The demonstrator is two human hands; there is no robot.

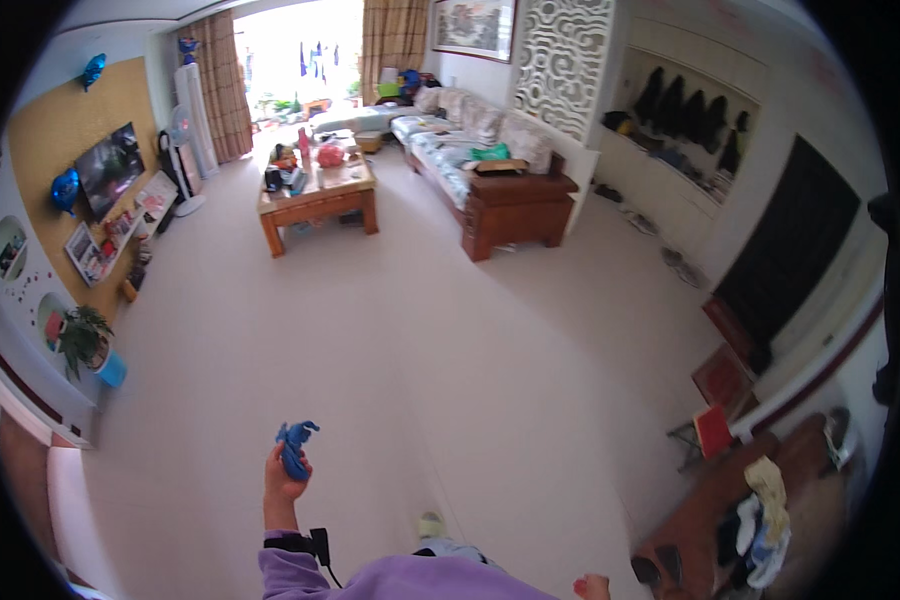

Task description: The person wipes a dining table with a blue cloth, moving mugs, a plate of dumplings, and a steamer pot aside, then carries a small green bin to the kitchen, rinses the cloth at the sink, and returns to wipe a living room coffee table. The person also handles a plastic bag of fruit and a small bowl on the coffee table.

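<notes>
My left hand is raised in front of me, its fingers closed around a crumpled blue item that looks like bunched cloth or soft plastic. Loose ends of it stick out above the fingers. At the lower edge, my right hand shows only in part, with its fingers curled. Something small and pinkish-red is at its fingers, too small to name. A dark band with a cable circles my left wrist, below the purple sleeve.
A wooden coffee table laden with items stands ahead, beside a long sofa. At left are a potted plant and a wall television. A red folding stool and a brown bench with clothes stand at right.
</notes>
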